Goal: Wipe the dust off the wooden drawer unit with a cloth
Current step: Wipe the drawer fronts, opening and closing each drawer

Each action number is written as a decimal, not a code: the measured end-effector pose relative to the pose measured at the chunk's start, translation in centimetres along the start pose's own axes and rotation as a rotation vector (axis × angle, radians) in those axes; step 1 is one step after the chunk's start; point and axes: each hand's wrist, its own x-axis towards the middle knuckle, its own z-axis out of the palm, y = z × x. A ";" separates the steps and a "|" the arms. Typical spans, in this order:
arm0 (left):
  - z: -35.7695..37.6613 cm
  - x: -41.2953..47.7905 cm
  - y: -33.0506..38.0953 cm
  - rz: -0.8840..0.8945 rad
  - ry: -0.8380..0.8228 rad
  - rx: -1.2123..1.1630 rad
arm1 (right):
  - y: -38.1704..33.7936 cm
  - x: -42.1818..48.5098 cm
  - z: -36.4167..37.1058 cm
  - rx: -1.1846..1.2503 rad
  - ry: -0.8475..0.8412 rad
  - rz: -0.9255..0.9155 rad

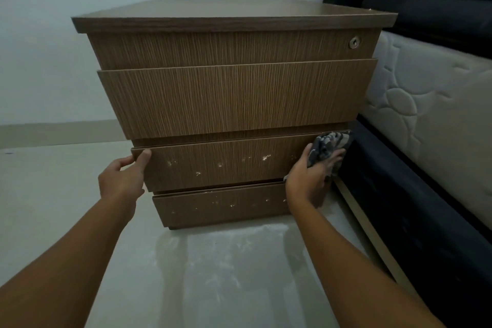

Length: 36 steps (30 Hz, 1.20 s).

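A brown wooden drawer unit [234,96] stands on the floor in front of me, with several drawer fronts and a small round lock [353,42] at the top right. The two lower drawer fronts carry pale specks. My left hand [123,178] grips the left edge of the third drawer front [226,162], thumb on its face. My right hand [312,174] presses a dark patterned cloth [328,145] against the right end of that same drawer front.
A bed with a dark frame [399,194] and quilted white mattress [426,104] stands close against the unit's right side. A pale wall [53,61] is behind. The glossy light floor [213,274] spreads in front and to the left.
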 end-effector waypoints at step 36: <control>-5.0 1.6 1.8 -0.070 -0.362 -0.009 | -2.0 -24.4 11.7 -0.178 -0.959 -0.592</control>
